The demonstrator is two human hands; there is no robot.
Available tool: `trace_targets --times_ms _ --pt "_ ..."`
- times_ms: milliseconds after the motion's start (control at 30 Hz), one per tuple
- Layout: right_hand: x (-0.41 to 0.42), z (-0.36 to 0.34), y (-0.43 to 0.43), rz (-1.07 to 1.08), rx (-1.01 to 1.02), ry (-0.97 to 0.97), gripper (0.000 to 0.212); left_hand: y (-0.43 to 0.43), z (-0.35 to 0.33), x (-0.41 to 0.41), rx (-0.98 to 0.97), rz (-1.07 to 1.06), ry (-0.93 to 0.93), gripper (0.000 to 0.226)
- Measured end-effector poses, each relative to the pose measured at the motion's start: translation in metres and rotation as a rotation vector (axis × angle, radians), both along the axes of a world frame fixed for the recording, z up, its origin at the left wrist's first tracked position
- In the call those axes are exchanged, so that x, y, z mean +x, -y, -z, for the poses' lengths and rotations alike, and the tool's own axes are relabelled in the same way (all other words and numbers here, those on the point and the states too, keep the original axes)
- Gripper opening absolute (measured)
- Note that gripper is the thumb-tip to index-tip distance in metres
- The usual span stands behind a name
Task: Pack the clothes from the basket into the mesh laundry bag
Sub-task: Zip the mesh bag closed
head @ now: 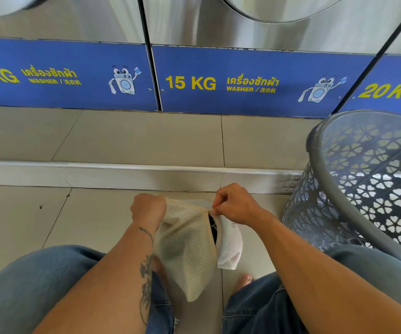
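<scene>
A cream mesh laundry bag [187, 247] hangs between my knees above the tiled floor. Dark clothing [212, 225] shows through a narrow gap at its top. My left hand [147, 208] grips the bag's upper left corner. At the top edge, beside that gap, my right hand [233, 204] pinches the bag with thumb and fingertips. The grey perforated laundry basket [363, 179] stands at the right, tilted, and I see no clothes in the part of its inside that shows.
Steel washers with blue panels [243, 80] line the far side on a raised tiled step [146, 165]. My jeans-clad knees frame the bag at the bottom, and bare toes [244, 279] show beneath it.
</scene>
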State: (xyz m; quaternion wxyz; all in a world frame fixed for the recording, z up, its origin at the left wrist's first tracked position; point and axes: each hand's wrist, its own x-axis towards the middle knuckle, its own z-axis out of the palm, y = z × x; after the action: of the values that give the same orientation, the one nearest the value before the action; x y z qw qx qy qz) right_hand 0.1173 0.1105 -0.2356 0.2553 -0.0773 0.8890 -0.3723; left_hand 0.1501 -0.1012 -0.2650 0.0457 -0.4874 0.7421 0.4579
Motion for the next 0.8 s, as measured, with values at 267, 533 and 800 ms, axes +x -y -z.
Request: trace_targets --times_ms 267,533,800 --pt "0.021 -0.008 -0.003 0.048 -0.008 -0.08 0.02 -0.039 -0.008 0.026 -0.665 1.076 -0.091 0.051" --pt "0.041 -0.007 -0.002 0.004 0.005 -0.079 0.018 -0.044 -0.002 0.032 -0.684 1.048 -0.149 0.018" --pt "0.046 -0.001 -0.01 0.038 0.015 -0.071 0.011 -0.027 0.004 0.022 -0.705 0.788 -0.182 0.024"
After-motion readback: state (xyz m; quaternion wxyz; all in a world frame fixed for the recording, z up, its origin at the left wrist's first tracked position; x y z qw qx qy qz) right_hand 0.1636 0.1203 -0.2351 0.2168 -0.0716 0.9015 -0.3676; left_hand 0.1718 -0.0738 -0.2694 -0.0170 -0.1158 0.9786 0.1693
